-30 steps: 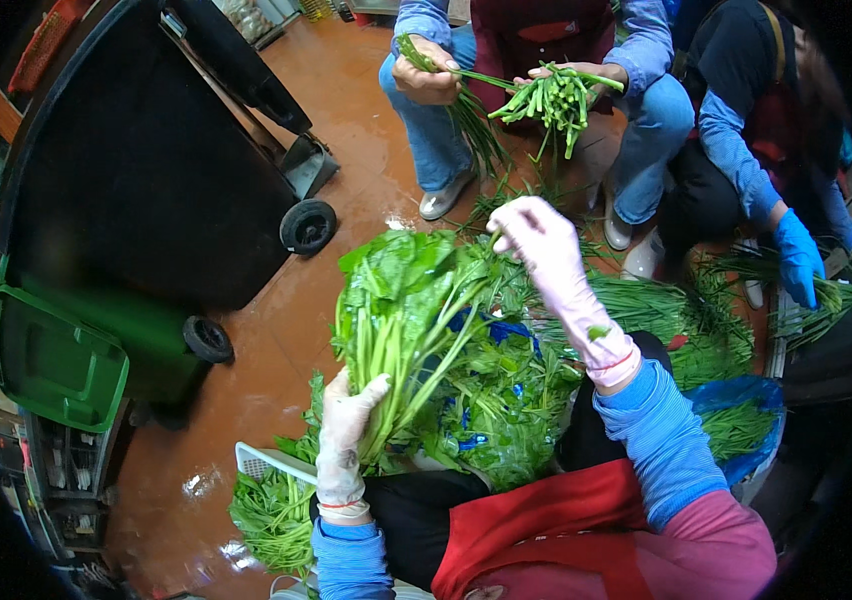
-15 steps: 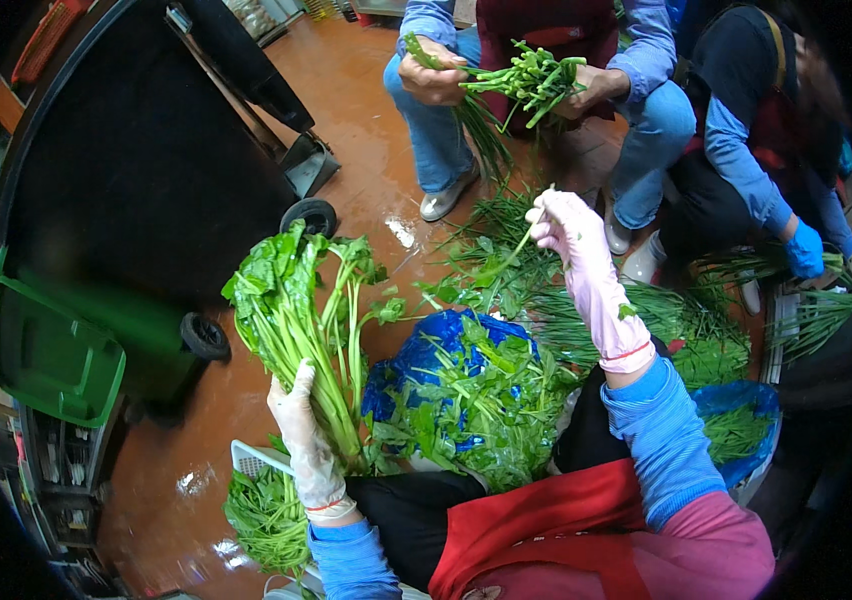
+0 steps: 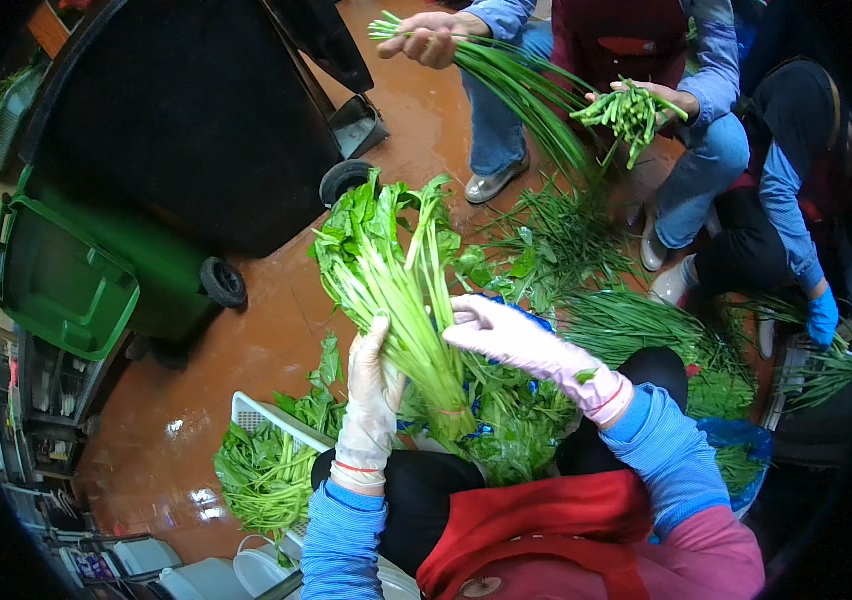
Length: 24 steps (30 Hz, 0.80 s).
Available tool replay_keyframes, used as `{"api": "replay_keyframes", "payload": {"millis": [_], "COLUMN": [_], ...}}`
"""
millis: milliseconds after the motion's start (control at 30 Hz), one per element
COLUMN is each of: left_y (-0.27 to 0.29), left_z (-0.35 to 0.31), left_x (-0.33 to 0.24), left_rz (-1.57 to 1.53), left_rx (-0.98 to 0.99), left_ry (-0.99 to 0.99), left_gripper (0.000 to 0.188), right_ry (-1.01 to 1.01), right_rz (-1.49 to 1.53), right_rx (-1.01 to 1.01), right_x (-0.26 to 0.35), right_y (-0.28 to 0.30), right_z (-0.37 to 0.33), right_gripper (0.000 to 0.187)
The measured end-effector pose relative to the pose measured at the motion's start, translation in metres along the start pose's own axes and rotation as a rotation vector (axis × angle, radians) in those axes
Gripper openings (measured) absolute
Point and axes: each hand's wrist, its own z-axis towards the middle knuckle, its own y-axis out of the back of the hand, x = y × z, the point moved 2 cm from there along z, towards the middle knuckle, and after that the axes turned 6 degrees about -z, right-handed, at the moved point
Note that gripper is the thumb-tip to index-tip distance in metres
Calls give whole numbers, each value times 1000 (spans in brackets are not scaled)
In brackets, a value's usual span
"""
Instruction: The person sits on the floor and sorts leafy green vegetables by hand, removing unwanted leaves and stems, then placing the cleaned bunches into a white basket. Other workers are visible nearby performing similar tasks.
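Observation:
A thick bunch of leafy greens (image 3: 391,305) with pale green stems is held upright, slightly tilted, in my gloved left hand (image 3: 374,390). A reddish band (image 3: 454,411) circles the stems near the base. My right hand (image 3: 501,335), in a pale pink glove with a leaf scrap stuck to its wrist, is at the right side of the bunch. Its fingers are bent in on the outer stems, and the fingertips are partly lost against the greens. Below lies a heap of loose leaves and stems (image 3: 521,425) on blue plastic (image 3: 521,312), mostly hidden.
A white basket (image 3: 256,410) of greens (image 3: 261,480) stands at my left. Green and black wheeled bins (image 3: 66,285) are beyond. Long thin green stalks (image 3: 626,325) lie on the wet floor. One co-worker holds stalks (image 3: 521,85); another's blue-gloved hand (image 3: 822,318) works at far right.
My right hand has come down and left to the bunch; the loose stem it held no longer shows. The bunch sits further right in view. The co-worker has drawn long stalks out to the left.

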Motion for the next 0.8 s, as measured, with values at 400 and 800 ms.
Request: {"api": "replay_keyframes", "payload": {"millis": [400, 800], "left_y": [6, 8], "left_z": [3, 3], "left_x": [9, 5], "left_rz": [-136, 34], "left_rx": [26, -6], "left_ry": [72, 12], "left_gripper": [40, 44], "right_ry": [-52, 22], "right_rz": [-72, 124], "right_rx": [-154, -109], "right_x": [1, -8], "right_y": [-7, -17], "right_z": [3, 5], "right_gripper": [43, 41]}}
